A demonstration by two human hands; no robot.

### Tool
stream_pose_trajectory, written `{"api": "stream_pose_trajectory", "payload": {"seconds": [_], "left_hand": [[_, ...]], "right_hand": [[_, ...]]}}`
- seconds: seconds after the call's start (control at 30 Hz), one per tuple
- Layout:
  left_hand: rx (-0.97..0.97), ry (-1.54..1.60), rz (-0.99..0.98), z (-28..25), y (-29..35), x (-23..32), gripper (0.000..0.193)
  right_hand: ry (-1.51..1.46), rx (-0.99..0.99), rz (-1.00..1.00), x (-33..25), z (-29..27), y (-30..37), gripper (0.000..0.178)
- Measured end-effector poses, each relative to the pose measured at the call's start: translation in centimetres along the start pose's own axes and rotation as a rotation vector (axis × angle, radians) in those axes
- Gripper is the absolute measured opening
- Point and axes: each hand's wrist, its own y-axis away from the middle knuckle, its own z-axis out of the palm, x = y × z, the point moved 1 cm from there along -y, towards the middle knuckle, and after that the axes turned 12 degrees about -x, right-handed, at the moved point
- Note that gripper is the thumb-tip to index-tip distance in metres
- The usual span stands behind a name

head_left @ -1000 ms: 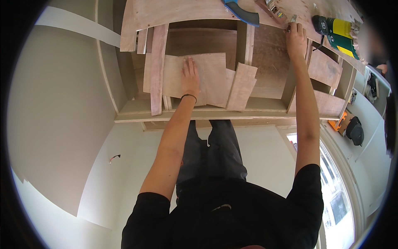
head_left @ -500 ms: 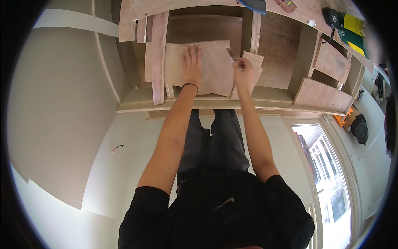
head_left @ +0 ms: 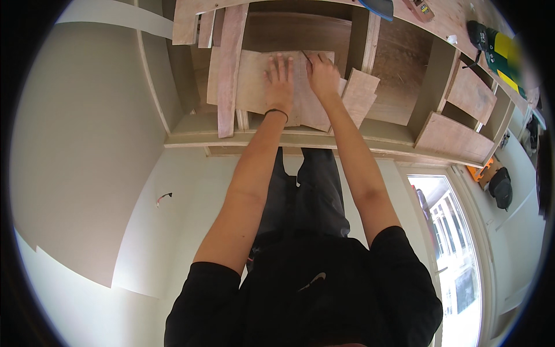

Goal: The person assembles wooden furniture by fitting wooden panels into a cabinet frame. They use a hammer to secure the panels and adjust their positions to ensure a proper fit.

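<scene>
My left hand (head_left: 280,81) lies flat with spread fingers on a thin plywood sheet (head_left: 250,78), pressing near its middle. Close to its right, my right hand (head_left: 324,76) is closed round a slim dark tool (head_left: 306,56). The tool's tip rests near the sheet's far edge; whether it is a pencil or a blade I cannot tell. A visible line or seam runs down the plywood between my hands. The sheet lies across the frame of a wooden cabinet (head_left: 272,140) with open compartments.
A long narrow wood strip (head_left: 230,75) crosses the sheet's left part. Small plywood offcuts (head_left: 359,95) lie right of my right hand. More panels (head_left: 454,134) rest at the cabinet's right end. A yellow-and-green container or tool (head_left: 502,61) and a blue-edged item (head_left: 378,8) sit on the far top.
My right hand has moved left along the plywood's far edge, carrying the tool closer to my left hand. My left hand stays flat on the sheet. The whole view has shifted slightly.
</scene>
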Motion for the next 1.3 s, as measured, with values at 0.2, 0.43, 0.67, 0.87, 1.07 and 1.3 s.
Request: {"api": "stream_pose_trajectory", "payload": {"seconds": [0.2,0.43,0.67,0.87,1.07,1.3], "left_hand": [[0.050,-0.001,-0.005,0.6,-0.2,0.0,0.084],[0.088,0.009,-0.004,1.4,-0.3,0.0,0.082],[0.114,-0.067,0.009,2.5,-1.2,-0.3,0.146],[0.115,-0.072,0.009,2.3,-1.0,-0.2,0.148],[-0.035,-0.127,-0.024,0.4,-0.4,0.1,0.102],[-0.067,0.055,0.037,-0.4,-0.1,-0.6,0.149]], "right_hand": [[0.064,-0.012,-0.034,-0.4,-0.5,-0.3,0.024],[0.127,-0.006,-0.105,-0.3,-0.1,-0.1,0.025],[0.227,0.007,-0.065,-0.3,0.4,-0.7,0.024],[0.296,-0.021,-0.091,-0.5,0.3,-1.4,0.022],[0.283,-0.036,-0.121,-0.6,0.0,-1.8,0.019],[0.244,-0.102,-0.083,-0.8,0.3,-1.4,0.019]]}}
